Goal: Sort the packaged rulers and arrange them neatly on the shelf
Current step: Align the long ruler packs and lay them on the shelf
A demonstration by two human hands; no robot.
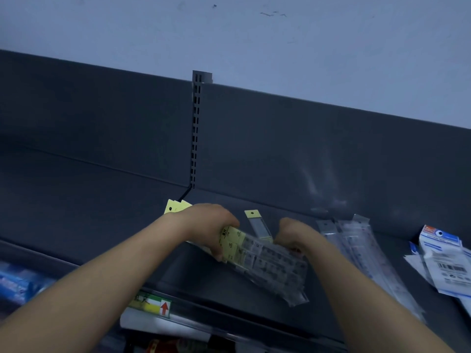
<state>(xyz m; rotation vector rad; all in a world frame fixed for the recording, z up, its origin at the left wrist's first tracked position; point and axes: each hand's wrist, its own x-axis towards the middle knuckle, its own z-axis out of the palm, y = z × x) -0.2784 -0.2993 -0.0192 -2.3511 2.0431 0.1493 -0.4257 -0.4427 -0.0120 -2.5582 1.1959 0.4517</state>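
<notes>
While left hand (211, 225) and right hand (293, 235) grip the ruler bundle (270, 266), clear packets (356, 243) lie nearby.

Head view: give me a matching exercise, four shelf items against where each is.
1. bundle of yellow-headed clear ruler packs
2. single yellow-topped ruler pack
3. long clear plastic ruler packs
4. white-and-blue printed packs

A. between the left hand and right hand
B. far right of the dark grey shelf
C. gripped by both hands
D. just right of the right hand

Pairs: 1-C, 2-A, 3-D, 4-B
</notes>
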